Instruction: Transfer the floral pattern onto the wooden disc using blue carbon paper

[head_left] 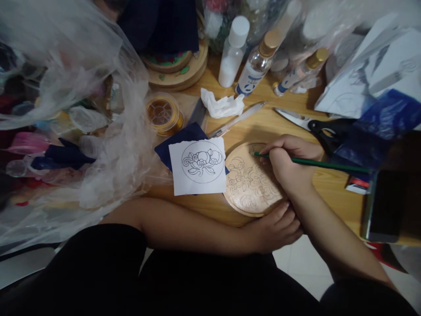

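A round wooden board (245, 204) with a floral pattern drawn in dark lines lies at the table's front edge. My right hand (291, 164) pinches a green pencil (329, 164), its tip touching the board's upper part. At the lower right rim of the board, my left hand (274, 230) grips the edge with bent fingers; the thumb is hidden. Left of the board, a white paper (179, 175) with a printed flower design in an oval rests on dark blue fabric (162, 151), close beside the board's rim.
Behind the board lie a pen (241, 117), crumpled tissue (222, 105) and black-handled scissors (296, 118). Several bottles (253, 72) stand farther back. A wire spool (164, 114) and plastic bags (108, 175) crowd the left; a phone (383, 206) sits at right.
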A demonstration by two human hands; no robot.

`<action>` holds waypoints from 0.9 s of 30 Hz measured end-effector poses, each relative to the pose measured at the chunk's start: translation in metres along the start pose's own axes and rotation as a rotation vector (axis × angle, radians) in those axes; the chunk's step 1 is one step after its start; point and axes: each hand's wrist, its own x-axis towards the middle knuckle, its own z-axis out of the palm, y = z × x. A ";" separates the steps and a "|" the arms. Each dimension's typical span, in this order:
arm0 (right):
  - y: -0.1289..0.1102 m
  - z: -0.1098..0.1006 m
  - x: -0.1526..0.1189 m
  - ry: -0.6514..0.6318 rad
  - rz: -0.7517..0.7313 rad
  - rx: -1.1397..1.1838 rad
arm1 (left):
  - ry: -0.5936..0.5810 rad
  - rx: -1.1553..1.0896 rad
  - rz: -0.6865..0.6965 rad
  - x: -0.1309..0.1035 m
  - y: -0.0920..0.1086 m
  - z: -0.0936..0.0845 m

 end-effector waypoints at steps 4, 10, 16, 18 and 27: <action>-0.001 0.000 0.001 0.020 -0.008 0.014 | 0.056 0.027 -0.022 -0.001 0.001 0.002; -0.003 -0.002 0.002 -0.014 -0.052 -0.048 | 0.057 0.036 -0.008 -0.002 0.004 0.006; -0.002 -0.001 0.002 0.023 -0.018 0.005 | -0.064 0.000 0.048 -0.001 0.001 0.002; -0.001 -0.001 0.002 0.012 -0.022 0.004 | -0.099 -0.013 0.072 0.000 0.000 0.001; 0.000 -0.004 0.004 -0.016 -0.052 -0.056 | -0.005 0.012 0.026 -0.001 0.001 0.002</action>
